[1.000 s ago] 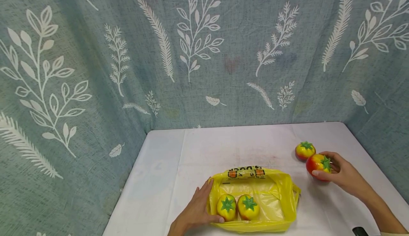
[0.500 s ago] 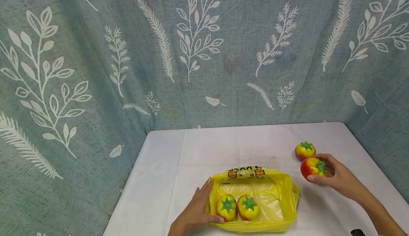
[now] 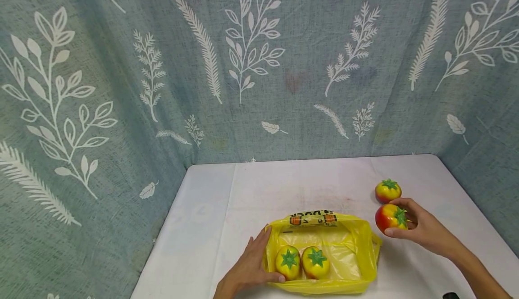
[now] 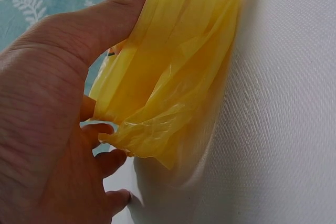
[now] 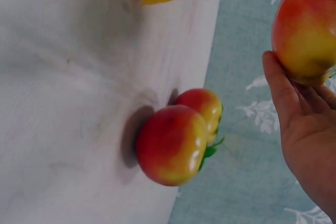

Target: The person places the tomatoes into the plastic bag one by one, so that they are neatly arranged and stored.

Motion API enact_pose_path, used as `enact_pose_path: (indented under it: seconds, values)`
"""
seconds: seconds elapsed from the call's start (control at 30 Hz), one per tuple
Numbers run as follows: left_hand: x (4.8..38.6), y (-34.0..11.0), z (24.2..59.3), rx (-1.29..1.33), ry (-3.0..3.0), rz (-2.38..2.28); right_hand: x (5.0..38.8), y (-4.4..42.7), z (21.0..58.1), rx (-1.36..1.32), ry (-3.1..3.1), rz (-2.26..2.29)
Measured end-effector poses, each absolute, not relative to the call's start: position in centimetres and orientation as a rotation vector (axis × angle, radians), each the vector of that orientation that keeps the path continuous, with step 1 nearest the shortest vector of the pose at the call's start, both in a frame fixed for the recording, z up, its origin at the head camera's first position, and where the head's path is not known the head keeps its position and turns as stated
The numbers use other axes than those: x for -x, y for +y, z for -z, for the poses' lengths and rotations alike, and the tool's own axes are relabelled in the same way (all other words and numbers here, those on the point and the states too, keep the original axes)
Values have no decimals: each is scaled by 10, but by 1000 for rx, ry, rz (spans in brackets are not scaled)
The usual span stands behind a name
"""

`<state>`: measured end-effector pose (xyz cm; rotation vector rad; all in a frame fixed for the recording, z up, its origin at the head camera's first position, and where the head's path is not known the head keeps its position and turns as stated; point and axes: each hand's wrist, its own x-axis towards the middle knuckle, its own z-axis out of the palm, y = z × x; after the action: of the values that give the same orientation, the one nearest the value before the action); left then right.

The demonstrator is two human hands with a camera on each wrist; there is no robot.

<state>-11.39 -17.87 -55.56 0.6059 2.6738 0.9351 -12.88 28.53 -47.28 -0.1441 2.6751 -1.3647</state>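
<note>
A yellow plastic bag (image 3: 348, 285) lies with its mouth spread wide on the white table. Inside it, two red-and-yellow tomatoes with green leafy tops, a left one (image 3: 288, 263) and a right one (image 3: 316, 263), sit side by side. My left hand (image 3: 253, 263) holds the bag's left side, its thumb on the near rim; the left wrist view shows fingers behind the yellow film (image 4: 173, 61). To the right of the bag, my right hand (image 3: 425, 229) grips another such tomato (image 3: 387, 218) between thumb and fingers, raised off the table in the right wrist view.
One more tomato (image 3: 388, 191) stands on the table behind the held one. The right wrist view has two on the table, a nearer tomato (image 5: 170, 148) partly covering the other (image 5: 202, 106). A leaf-patterned curtain (image 3: 292, 110) encloses the back and sides.
My right hand has carried its tomato leftward and slightly nearer, toward the bag. The left hand, the bag and the tomatoes in it have stayed put.
</note>
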Motion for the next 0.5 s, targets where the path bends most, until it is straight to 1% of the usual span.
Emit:
enact_pose_path:
  seconds: [0.5]
  values:
    - [115, -179, 557, -592, 2670, -948, 126, 267, 470, 282, 2643, 1406]
